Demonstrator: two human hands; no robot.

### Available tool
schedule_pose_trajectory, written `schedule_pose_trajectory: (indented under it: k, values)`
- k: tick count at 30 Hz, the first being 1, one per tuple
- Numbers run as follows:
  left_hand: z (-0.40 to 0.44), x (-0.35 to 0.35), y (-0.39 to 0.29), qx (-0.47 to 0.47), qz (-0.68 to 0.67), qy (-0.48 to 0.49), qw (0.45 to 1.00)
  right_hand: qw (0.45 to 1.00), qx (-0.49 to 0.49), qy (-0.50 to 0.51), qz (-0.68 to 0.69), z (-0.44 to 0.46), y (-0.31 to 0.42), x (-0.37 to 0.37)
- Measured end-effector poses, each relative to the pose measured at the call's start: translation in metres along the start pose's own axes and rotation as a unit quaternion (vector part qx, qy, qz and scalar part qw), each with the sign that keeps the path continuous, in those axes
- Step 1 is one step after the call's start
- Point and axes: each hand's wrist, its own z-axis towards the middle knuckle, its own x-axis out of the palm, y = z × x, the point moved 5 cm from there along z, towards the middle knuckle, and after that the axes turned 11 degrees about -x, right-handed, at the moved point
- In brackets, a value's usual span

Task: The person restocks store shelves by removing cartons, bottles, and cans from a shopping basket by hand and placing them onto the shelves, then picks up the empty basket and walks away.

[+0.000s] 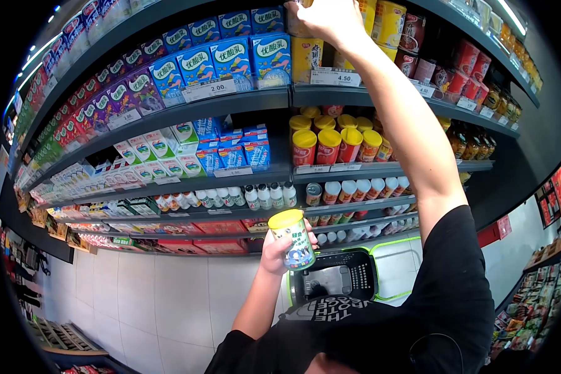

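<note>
My left hand (274, 252) is wrapped round a can with a yellow lid and a green and white label (297, 242), held upright above a black basket with a green rim (373, 274). High on the shelves, my right hand (327, 17) reaches to the row of yellow cans (306, 57) at the top edge of the view. Its fingertips are partly cut off and overlap a can there, so its grip is unclear. Below that row stand red and yellow cans with yellow lids (328, 146).
Blue drink cartons (230, 59) fill the shelf to the left, above white and blue cartons (232, 156) and small bottles (263, 196). Price tags line the dark shelf edges (230, 100). Another stocked shelf (530, 299) stands at the right, over a tiled floor (181, 293).
</note>
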Motion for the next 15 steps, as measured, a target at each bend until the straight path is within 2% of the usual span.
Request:
schedule_pose_trajectory:
  k: [2, 5, 6, 9, 13, 14, 15]
  values:
    - [0.000, -0.001, 0.002, -0.002, 0.001, 0.004, 1.000, 0.998, -0.055, 0.005, -0.020, 0.008, -0.008, 0.005]
    - [-0.003, -0.006, 0.007, -0.005, -0.001, 0.011, 1.000, 0.998, -0.024, 0.010, -0.058, 0.013, -0.006, 0.002]
    - [-0.004, -0.006, 0.008, -0.010, -0.007, 0.006, 1.000, 0.996, -0.047, -0.019, -0.074, 0.013, -0.004, 0.001]
    - [-0.005, -0.008, 0.010, -0.001, -0.012, 0.005, 1.000, 0.996, -0.039, -0.010, -0.085, 0.009, -0.006, 0.001]
    - [0.004, -0.003, 0.009, 0.001, -0.033, 0.039, 0.999, 0.987, -0.113, -0.037, -0.107, -0.003, -0.013, 0.012]
    - [0.005, 0.003, 0.009, 0.007, -0.060, 0.038, 0.997, 0.989, -0.103, -0.012, -0.101, -0.007, -0.014, 0.012]
    - [0.009, 0.010, 0.006, 0.015, -0.086, 0.038, 0.996, 0.988, -0.107, -0.039, -0.100, -0.011, -0.013, 0.012]
